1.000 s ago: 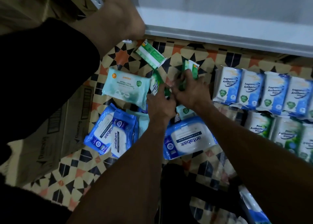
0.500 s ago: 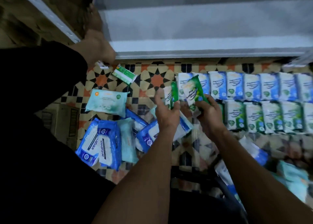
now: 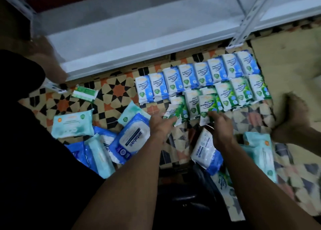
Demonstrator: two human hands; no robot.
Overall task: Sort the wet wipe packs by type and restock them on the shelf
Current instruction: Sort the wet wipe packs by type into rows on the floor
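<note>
Left fingers: curling round a green pine pack (image 3: pixel 173 114), holding it by its lower end, the left hand (image 3: pixel 159 127) being just below it.
Right fingers: pinching a second green pine pack (image 3: pixel 207 106) at its lower edge, the right hand (image 3: pixel 221 127) lying under it.
Long axis of both packs: pointing away from the fingers toward the shelf (image 3: pixel 139 44), the left one leaning a little to the right.
Green row (image 3: pixel 239 92): lying directly ahead of the fingers on the tiled floor (image 3: pixel 118 90), running left to right, its left end touching or overlapping the two held packs.
Blue row (image 3: pixel 199 77): lying just beyond the green row, nearer the shelf edge.
Deciding relation: probably setting both packs down at the left end of the green row; the left hand being nearer that open end, the right pack already over the row.
Unsorted pile: large antabax packs (image 3: pixel 133 139) and pale teal packs (image 3: pixel 73 125) lying mixed near the floor's left side, more by the right forearm.
Shelf: appearing bare where visible, so restocking probably not yet beginning.
Other person: a foot (image 3: pixel 291 115) resting at the right end of the rows.
</note>
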